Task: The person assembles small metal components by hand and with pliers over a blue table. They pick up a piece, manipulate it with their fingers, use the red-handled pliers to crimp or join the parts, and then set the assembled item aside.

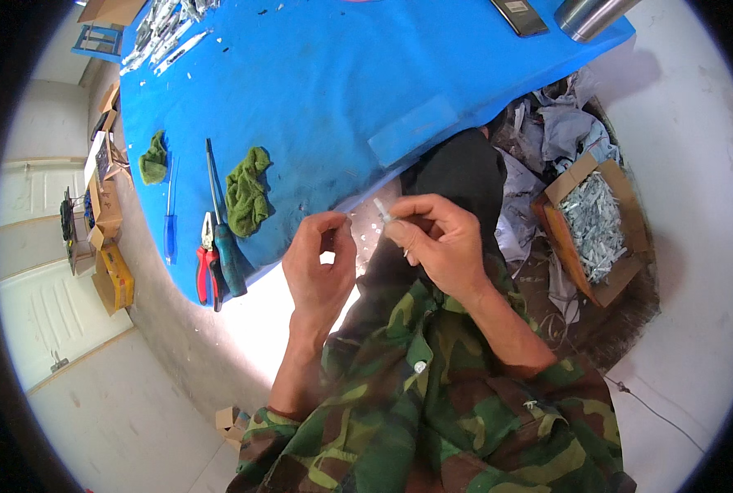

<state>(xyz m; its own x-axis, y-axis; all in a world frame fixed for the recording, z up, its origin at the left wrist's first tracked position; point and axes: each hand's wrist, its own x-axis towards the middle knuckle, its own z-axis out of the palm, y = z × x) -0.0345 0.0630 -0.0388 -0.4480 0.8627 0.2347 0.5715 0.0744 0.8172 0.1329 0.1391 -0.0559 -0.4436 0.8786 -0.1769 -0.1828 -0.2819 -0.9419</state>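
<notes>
Head view: right hand point(436, 242) fingers clamped on small white piece point(382, 210), left hand point(321, 263) fingers pinched together, brown box point(605, 226) of metal parts nearby.

We hold both hands up in front of our chest, close together but not touching. Our bare left hand point(321, 263) sits to the left of the right one and a little lower, palm turned toward us, fingers curled, thumb and forefinger tips pinched together at the top. Our bare right hand point(436, 238) is turned palm-down, its fingers point(420, 205) folded in toward the left hand, thumb and forefinger nipped on something small and pale. Both wrists are bent slightly inward. Our forearms rise from camouflage-patterned cloth sleeves point(547, 386) pushed back below the wrists, the right one angled up from the right.
</notes>
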